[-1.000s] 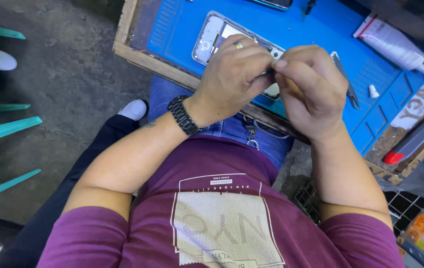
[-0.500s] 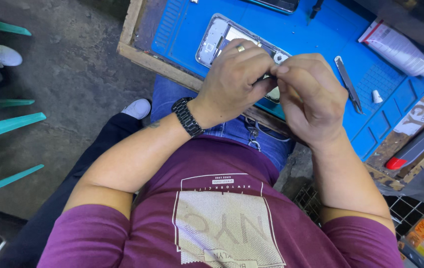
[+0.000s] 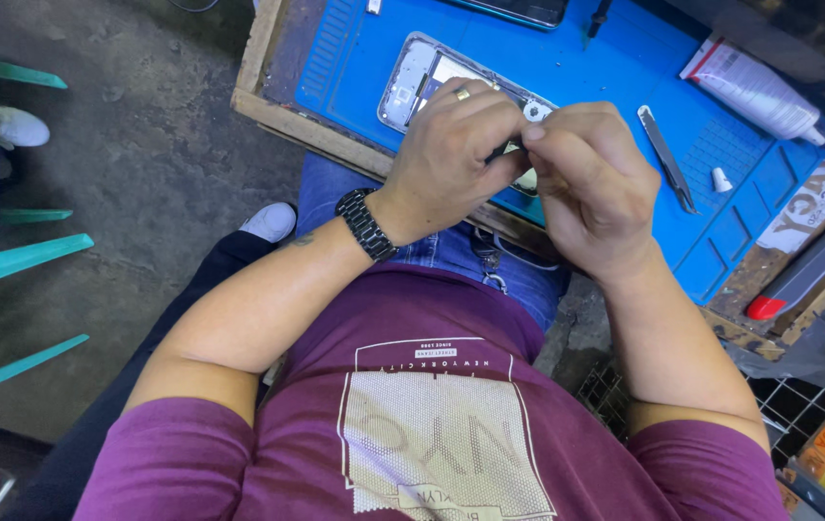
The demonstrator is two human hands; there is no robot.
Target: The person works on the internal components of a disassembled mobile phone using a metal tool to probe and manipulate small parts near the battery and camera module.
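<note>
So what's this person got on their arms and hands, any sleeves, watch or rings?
Both arms are bare below short maroon T-shirt sleeves. The left hand has a gold-coloured ring on one finger and a black link-band wristwatch at the wrist. The right hand shows nothing worn.

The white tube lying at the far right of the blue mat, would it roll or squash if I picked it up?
The white tube lies on its side with a tapered nozzle, so a nudge would probably swing it in an arc. Its body looks soft and slightly flattened, so it likely dents under a grip. It seems light for its size.
</note>
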